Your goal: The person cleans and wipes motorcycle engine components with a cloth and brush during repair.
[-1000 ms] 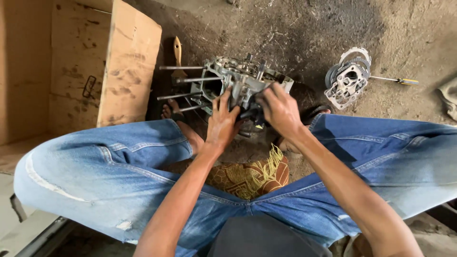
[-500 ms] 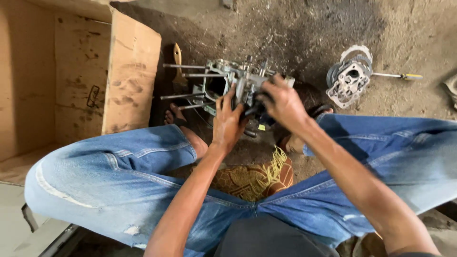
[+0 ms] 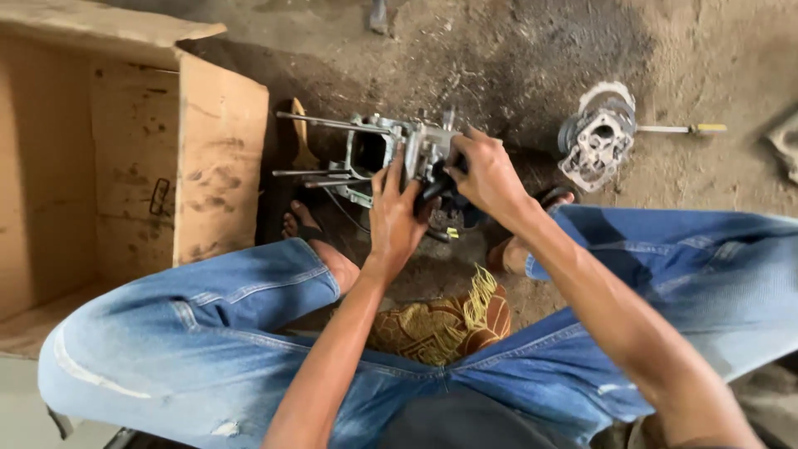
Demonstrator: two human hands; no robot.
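Cardboard box (image 3: 125, 166) stands at the left on the dirt floor (image 3: 515, 50), then the metal engine block (image 3: 391, 154) between the feet, left hand (image 3: 395, 220) and right hand (image 3: 486, 175) both closed around it, a round engine part (image 3: 598, 137) lying rightward.

Soft, even daylight; faint shadows, slight motion blur, no glare.
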